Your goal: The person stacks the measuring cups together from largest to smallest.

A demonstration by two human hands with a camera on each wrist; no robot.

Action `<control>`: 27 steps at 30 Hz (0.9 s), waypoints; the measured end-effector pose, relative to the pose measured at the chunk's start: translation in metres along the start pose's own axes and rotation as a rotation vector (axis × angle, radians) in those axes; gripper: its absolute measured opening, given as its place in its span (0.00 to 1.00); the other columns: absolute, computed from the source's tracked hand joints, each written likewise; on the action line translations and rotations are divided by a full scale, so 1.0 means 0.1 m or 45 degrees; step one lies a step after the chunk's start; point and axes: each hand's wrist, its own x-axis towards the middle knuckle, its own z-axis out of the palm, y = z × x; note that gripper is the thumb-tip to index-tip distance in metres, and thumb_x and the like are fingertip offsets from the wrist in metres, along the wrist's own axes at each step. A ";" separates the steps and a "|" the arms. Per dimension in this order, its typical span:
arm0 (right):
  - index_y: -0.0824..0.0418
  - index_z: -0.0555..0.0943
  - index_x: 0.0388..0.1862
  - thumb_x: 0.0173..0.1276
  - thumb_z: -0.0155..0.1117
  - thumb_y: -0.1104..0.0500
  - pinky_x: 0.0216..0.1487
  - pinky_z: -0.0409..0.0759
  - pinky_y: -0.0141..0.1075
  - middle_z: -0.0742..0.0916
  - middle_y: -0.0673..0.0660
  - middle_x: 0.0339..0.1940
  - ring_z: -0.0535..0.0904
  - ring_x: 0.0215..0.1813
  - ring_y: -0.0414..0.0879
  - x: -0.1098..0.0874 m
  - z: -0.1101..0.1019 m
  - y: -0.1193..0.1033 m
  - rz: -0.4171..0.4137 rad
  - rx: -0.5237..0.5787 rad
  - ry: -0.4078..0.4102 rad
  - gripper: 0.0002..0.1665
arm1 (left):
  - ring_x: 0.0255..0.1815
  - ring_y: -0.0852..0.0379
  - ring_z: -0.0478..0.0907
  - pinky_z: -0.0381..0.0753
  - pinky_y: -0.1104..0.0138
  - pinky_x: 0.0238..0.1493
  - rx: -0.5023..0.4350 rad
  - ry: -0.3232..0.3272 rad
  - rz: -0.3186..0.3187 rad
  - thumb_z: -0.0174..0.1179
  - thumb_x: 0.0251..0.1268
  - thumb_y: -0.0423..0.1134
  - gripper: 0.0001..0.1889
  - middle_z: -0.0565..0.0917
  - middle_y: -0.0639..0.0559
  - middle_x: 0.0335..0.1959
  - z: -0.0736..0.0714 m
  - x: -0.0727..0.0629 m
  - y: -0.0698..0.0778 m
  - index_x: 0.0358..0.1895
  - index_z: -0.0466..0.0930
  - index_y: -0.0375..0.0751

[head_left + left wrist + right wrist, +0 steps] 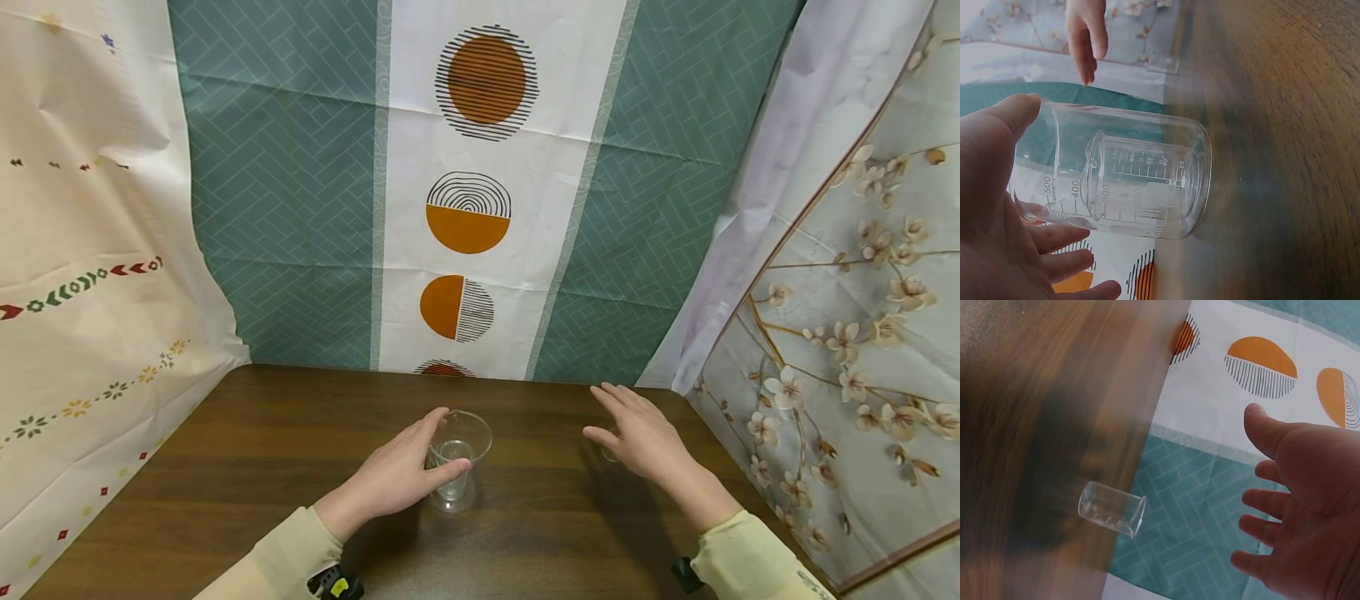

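Observation:
My left hand holds a large clear glass beaker near its rim, thumb on the near side and index finger across on the far side. The other fingers of that hand spread beside the glass. Inside the large beaker a smaller graduated beaker stands upright. Over on the right, my right hand hovers with its fingers apart, holding nothing. Another small glass beaker stands upright on the table beyond that hand's fingertips; in the head view the hand mostly hides it.
The brown wooden table reaches back to a green and white patterned curtain. Cream printed cloth hangs along the left side, and a flowered cloth along the right.

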 end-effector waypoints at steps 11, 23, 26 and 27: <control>0.65 0.73 0.83 0.79 0.73 0.45 0.79 0.64 0.67 0.76 0.70 0.81 0.67 0.82 0.73 -0.03 0.02 0.09 0.015 -0.008 0.001 0.43 | 0.76 0.45 0.76 0.78 0.39 0.69 0.004 0.000 -0.002 0.64 0.71 0.76 0.52 0.78 0.50 0.77 0.00 -0.01 0.00 0.85 0.63 0.44; 0.68 0.75 0.81 0.78 0.75 0.47 0.77 0.67 0.68 0.77 0.73 0.78 0.70 0.80 0.73 -0.06 0.04 0.19 0.006 -0.011 0.022 0.42 | 0.75 0.45 0.77 0.79 0.40 0.68 0.004 0.006 0.006 0.64 0.71 0.75 0.51 0.78 0.50 0.77 0.00 0.00 0.00 0.85 0.64 0.44; 0.68 0.75 0.80 0.78 0.75 0.47 0.77 0.67 0.67 0.78 0.72 0.78 0.70 0.79 0.73 -0.06 0.05 0.22 0.014 -0.011 0.022 0.42 | 0.75 0.45 0.77 0.79 0.40 0.68 0.005 0.004 0.005 0.64 0.71 0.75 0.51 0.78 0.50 0.77 0.00 0.00 0.00 0.85 0.64 0.45; 0.68 0.75 0.80 0.78 0.75 0.47 0.77 0.67 0.67 0.78 0.72 0.78 0.70 0.79 0.73 -0.07 0.06 0.22 0.019 -0.013 0.019 0.42 | 0.75 0.45 0.77 0.79 0.39 0.68 0.006 0.003 0.005 0.64 0.72 0.75 0.51 0.78 0.50 0.77 0.00 0.00 0.00 0.85 0.64 0.45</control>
